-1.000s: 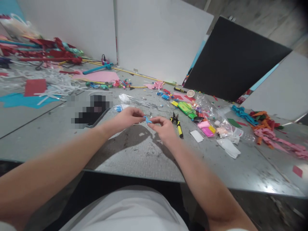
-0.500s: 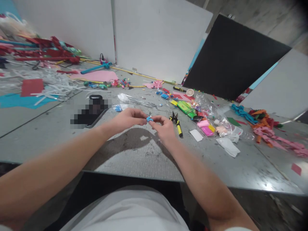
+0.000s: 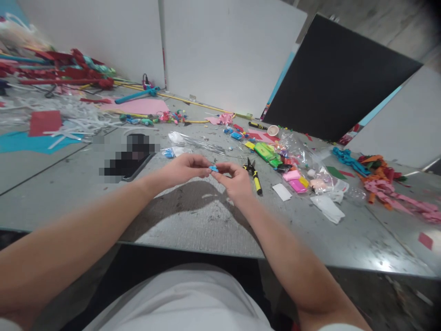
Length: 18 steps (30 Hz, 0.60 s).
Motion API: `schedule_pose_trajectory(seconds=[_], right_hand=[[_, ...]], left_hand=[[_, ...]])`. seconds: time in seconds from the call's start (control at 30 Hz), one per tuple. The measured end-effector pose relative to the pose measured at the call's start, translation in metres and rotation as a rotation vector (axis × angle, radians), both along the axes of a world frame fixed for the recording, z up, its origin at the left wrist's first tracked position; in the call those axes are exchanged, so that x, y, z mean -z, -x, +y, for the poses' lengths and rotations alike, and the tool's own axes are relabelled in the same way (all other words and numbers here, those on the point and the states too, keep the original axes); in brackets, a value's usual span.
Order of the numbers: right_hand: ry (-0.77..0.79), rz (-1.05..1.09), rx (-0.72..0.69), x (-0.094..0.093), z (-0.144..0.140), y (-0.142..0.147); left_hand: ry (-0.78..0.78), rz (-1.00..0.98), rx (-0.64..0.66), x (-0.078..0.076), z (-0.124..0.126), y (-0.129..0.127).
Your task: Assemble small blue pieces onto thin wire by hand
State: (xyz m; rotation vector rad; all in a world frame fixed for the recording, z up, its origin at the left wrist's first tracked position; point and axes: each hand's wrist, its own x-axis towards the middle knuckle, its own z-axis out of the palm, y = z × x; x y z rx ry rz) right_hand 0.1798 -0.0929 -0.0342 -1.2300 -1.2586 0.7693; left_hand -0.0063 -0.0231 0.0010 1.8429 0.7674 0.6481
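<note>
Between the fingertips of both hands is a small lump of blue modelling clay (image 3: 214, 169), held just above the table. My left hand (image 3: 188, 168) pinches it from the left, and my right hand (image 3: 236, 179) pinches it from the right with thumb and forefinger. The fingers hide part of the lump, so its exact shape is unclear. Just right of my right hand lie yellow-and-black pliers (image 3: 254, 177) with their jaws apart. Beyond my left hand are a blue packet (image 3: 168, 153) and a bundle of thin wires (image 3: 203, 143).
Coloured clay packets (image 3: 267, 154) and clear plastic wrappers (image 3: 296, 149) spread to the right, near a white card (image 3: 282, 192) and crumpled white paper (image 3: 327, 209). A dark, pixelated phone-like object (image 3: 132, 161) lies left. White paper strips (image 3: 79, 115) cover the far left. Upright panels (image 3: 223, 55) stand behind.
Both hands stay together on the blue clay, with only a slight shift of the fingers. The camera view has tilted very slightly.
</note>
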Motion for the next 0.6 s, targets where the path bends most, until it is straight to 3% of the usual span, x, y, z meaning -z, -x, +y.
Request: schedule_pose_trajectory(seconds=[0.2, 0.43, 0.6], right_hand=[[-0.006, -0.054, -0.001, -0.0024, -0.0034, -0.0007], [-0.09, -0.107, 0.034, -0.002, -0.0067, 0.0021], [-0.14, -0.18, 0.133, 0.0036, -0.001, -0.0027]], left_hand=[[-0.004, 0.01, -0.024, -0.0065, -0.0061, -0.0012], [-0.087, -0.01, -0.022, -0.002, -0.0027, -0.0011], [-0.108, 0.001, -0.047, -0.0003, 0.0007, -0.0011]])
